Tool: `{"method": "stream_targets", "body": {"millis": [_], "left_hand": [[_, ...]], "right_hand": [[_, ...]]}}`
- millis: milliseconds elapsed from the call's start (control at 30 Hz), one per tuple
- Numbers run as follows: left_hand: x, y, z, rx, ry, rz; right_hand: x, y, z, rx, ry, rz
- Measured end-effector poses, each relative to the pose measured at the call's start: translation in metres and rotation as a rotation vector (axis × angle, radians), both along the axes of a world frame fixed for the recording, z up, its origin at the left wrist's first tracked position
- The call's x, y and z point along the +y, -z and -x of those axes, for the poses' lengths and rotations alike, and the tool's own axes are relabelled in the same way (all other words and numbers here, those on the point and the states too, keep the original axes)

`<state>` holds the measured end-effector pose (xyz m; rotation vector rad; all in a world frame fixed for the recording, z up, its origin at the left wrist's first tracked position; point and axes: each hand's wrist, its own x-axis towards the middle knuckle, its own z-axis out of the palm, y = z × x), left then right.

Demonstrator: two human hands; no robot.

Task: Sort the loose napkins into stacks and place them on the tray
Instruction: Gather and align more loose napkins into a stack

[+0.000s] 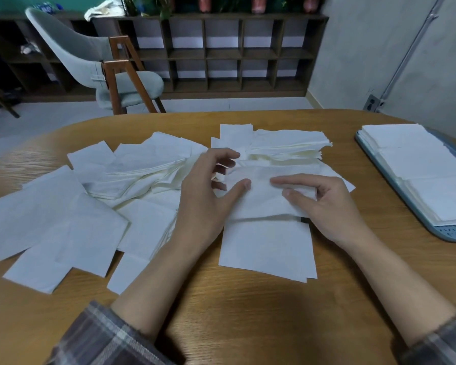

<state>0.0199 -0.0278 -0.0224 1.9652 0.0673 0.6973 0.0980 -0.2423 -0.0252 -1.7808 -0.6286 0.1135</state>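
Head view: left hand (pixel 206 196) and right hand (pixel 329 206) fingers pinch one napkin (pixel 261 201) over tabletop (pixel 248 312); loose napkins (pixel 63 219) at 9 o'clock, stacked tray (pixel 453 231) at 3 o'clock.

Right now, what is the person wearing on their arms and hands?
Both arms have soft checked sleeves, grey with bluish and cream lines. The left sleeve and right sleeve end well above the wrists, so the forearms are bare. The left hand and right hand have no gloves, and I see no rings or watch.
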Motion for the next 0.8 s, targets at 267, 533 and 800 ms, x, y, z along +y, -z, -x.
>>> {"method": "stream_targets", "body": {"millis": [267,533,800], "left_hand": [[0.001,0.015,0.003,0.384,0.386,-0.379],[0.001,0.008,0.006,0.372,0.396,-0.28],[0.005,-0.002,0.008,0.329,0.405,-0.062]], "right_hand": [[-0.002,0.006,-0.007,-0.083,0.119,0.029],[-0.002,0.004,-0.007,-0.066,0.094,0.048],[-0.002,-0.003,-0.002,0.07,-0.042,-0.037]]}}
